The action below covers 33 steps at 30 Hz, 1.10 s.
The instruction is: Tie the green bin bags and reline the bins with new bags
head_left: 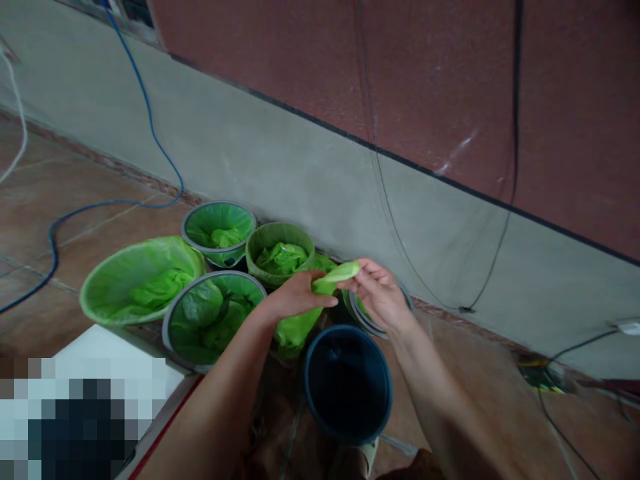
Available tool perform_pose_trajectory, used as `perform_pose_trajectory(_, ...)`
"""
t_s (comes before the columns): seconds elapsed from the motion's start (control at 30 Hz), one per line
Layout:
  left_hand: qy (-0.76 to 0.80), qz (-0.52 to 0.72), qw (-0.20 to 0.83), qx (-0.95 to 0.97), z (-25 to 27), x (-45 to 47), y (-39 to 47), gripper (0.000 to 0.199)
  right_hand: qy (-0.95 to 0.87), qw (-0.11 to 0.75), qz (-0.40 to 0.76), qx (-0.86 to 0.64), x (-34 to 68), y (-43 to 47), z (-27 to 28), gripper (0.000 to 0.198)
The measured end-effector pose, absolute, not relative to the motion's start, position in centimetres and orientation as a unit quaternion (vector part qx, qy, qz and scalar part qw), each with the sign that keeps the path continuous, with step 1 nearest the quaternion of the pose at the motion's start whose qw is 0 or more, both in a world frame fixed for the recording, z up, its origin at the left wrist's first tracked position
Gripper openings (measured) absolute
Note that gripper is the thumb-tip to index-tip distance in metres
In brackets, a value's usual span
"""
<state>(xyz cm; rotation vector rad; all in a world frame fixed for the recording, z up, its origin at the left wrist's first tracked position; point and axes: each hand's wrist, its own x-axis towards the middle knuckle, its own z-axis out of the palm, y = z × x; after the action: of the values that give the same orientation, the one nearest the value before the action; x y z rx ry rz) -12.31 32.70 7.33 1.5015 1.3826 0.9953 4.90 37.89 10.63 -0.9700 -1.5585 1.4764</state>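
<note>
stretching between two hands in the head view, the green bag (pixel 335 275) is lying directly at the fingers. its long axis goes from the left hand (pixel 301 293) to the right hand (pixel 379 291), rising slightly toward the right one. the right fingers are pinching its upper end. the left fingers grasp the other end, partly hidden behind it, while the left thumb is stretched out below. the relation that matters most is this: the dark bin (pixel 350 390) stands lower, on the body side of the bag, with its mouth facing up, and the bag appears apart from it. the right hand seems a little nearer to this bin.

counting the rest: one dark bin, one held bag, and four lined bins (pixel 190 327) seen well, to the left. behind the right hand shows a grey rim (pixel 365 323), and behind the left hand more green plastic (pixel 300 330); how many bins are there, i cannot tell. also one blue cable (pixel 145 100) and one white box (pixel 145 353).
</note>
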Motion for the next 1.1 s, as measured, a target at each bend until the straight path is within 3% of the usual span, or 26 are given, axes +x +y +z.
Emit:
perform_pose_trajectory(0.13,0.645,0.21,0.314,0.664,6.4,-12.8,32.3,0.026,-0.602,0.505,0.482,-0.387,6.4,38.0,14.9,0.024)
perform_pose_trajectory(0.23,0.688,0.169,0.228,0.668,5.7,-12.9,32.4,0.019,-0.586,0.599,0.419,-0.35,8.8,38.1,18.6,0.012)
perform_pose_trajectory(0.33,0.672,0.167,0.236,0.681,6.0,-13.0,32.7,0.024,-0.566,0.665,0.366,-0.321,11.8,37.9,21.3,0.003)
perform_pose_trajectory(0.47,0.69,0.15,0.198,0.68,6.9,-12.6,32.9,0.028,-0.539,0.689,0.348,-0.338,16.1,37.3,21.8,0.015)
perform_pose_trajectory(0.67,0.692,0.253,0.151,0.659,6.3,-11.6,33.2,0.067,-0.471,0.685,0.336,-0.442,22.4,35.6,16.8,0.018)
perform_pose_trajectory(0.8,0.657,0.377,0.141,0.638,6.4,-10.7,33.6,0.049,-0.496,0.604,0.192,-0.593,25.0,33.6,12.6,0.024)
perform_pose_trajectory(0.97,0.645,0.505,0.114,0.562,7.6,-9.6,33.3,0.021,-0.645,0.348,-0.009,-0.68,27.0,31.9,8.7,0.019)
perform_pose_trajectory(1.1,0.623,0.543,0.066,0.56,8.1,-8.3,33.0,0.018,-0.704,0.152,-0.022,-0.693,28.1,31.1,6.4,0.025)
